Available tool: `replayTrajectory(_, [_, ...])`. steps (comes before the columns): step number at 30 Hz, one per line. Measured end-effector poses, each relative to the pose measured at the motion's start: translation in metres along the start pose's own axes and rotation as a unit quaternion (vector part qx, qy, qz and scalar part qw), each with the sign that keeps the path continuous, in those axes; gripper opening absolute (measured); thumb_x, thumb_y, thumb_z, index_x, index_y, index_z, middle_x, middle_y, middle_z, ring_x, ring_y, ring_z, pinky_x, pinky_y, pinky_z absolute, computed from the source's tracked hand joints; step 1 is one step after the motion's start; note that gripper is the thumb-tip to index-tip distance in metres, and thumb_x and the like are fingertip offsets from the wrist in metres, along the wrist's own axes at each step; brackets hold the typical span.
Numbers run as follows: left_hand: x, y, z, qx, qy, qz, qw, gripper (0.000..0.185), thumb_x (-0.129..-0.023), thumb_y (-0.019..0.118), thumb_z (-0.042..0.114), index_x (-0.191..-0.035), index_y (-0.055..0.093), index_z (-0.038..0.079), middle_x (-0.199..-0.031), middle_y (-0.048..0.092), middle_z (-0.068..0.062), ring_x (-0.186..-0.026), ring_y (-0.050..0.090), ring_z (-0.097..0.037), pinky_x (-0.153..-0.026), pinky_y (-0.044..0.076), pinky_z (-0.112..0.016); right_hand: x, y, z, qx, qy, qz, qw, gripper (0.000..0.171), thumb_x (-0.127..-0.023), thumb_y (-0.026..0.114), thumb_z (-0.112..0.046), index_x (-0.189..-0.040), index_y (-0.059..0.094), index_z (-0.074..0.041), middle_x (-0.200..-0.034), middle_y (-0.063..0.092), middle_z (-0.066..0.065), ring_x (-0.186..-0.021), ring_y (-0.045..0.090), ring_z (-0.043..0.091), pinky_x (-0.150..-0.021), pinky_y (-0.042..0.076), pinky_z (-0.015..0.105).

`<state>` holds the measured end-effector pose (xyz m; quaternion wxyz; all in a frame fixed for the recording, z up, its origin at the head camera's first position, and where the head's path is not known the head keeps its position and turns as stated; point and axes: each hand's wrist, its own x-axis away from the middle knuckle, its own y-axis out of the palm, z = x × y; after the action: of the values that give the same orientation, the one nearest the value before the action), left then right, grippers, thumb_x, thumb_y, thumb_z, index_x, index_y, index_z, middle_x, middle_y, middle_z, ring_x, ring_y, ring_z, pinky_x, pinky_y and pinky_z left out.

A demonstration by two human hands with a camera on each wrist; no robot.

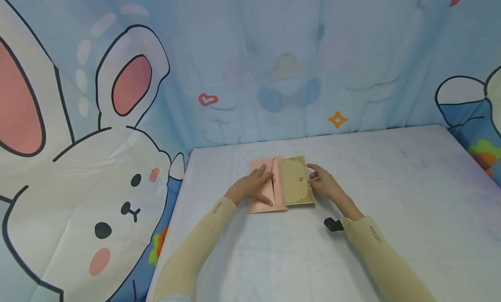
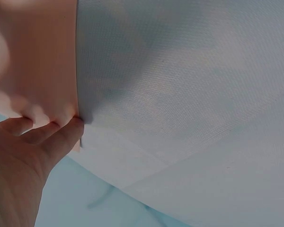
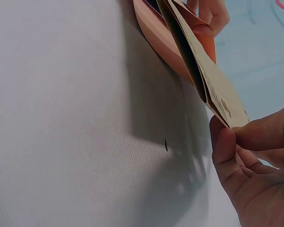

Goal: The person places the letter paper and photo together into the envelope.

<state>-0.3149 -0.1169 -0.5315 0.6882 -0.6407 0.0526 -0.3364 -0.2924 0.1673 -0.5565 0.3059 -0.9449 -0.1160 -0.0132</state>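
A pink envelope (image 1: 263, 202) lies on the white tablecloth (image 1: 313, 258), its mouth facing right. A tan card with gold lace edging (image 1: 296, 182) sticks out of that mouth, partly inside. My left hand (image 1: 256, 184) rests flat on the envelope with straight fingers, pressing it down. In the left wrist view its fingers (image 2: 61, 137) sit at the edge of the envelope (image 2: 38, 61). My right hand (image 1: 321, 180) pinches the card's right edge. In the right wrist view the thumb and forefinger of that hand (image 3: 246, 146) meet at the corner of the folded card (image 3: 203, 75), which is raised off the cloth.
The table is covered by a pale cloth (image 2: 189, 94) and backed by a blue cartoon-rabbit curtain (image 1: 98, 141) behind and to the left. A black wrist-camera mount (image 1: 332, 224) sits at my right wrist. Both arms wear beige sleeves.
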Motion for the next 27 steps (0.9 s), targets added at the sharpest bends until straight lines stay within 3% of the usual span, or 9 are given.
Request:
replayTrajectory(11, [-0.002, 0.0, 0.0, -0.009, -0.002, 0.002, 0.9999, 0.11, -0.073, 0.07, 0.076, -0.16, 0.018, 0.032, -0.171, -0.005, -0.008, -0.157, 0.013, -0.034, -0.112, 0.041, -0.056, -0.005, 0.009, -0.009, 0.006, -0.012, -0.011, 1.0, 0.061, -0.1, 0.049, -0.003, -0.156, 0.025, 0.004, -0.126, 0.056, 0.034, -0.102, 0.066, 0.038, -0.075, 0.056, 0.037])
replayTrajectory(21, [-0.006, 0.004, -0.001, -0.017, 0.001, 0.013, 0.9998, 0.101, -0.072, 0.071, 0.077, -0.153, 0.027, 0.034, -0.171, -0.001, -0.01, -0.155, 0.018, -0.036, -0.11, 0.043, -0.055, -0.012, 0.019, -0.017, 0.02, 0.011, -0.02, 1.0, 0.061, -0.1, 0.049, -0.003, -0.156, 0.024, 0.003, -0.127, 0.056, 0.031, -0.101, 0.065, 0.034, -0.074, 0.054, 0.035])
replayTrajectory(27, [-0.006, 0.001, -0.001, -0.024, 0.001, 0.01, 0.9997, 0.103, -0.072, 0.071, 0.076, -0.154, 0.025, 0.032, -0.171, 0.0, -0.012, -0.155, 0.019, -0.036, -0.109, 0.044, -0.054, -0.017, 0.023, -0.023, 0.026, 0.016, -0.024, 0.999, 0.061, -0.101, 0.049, -0.004, -0.157, 0.025, 0.001, -0.127, 0.057, 0.029, -0.1, 0.065, 0.031, -0.074, 0.053, 0.034])
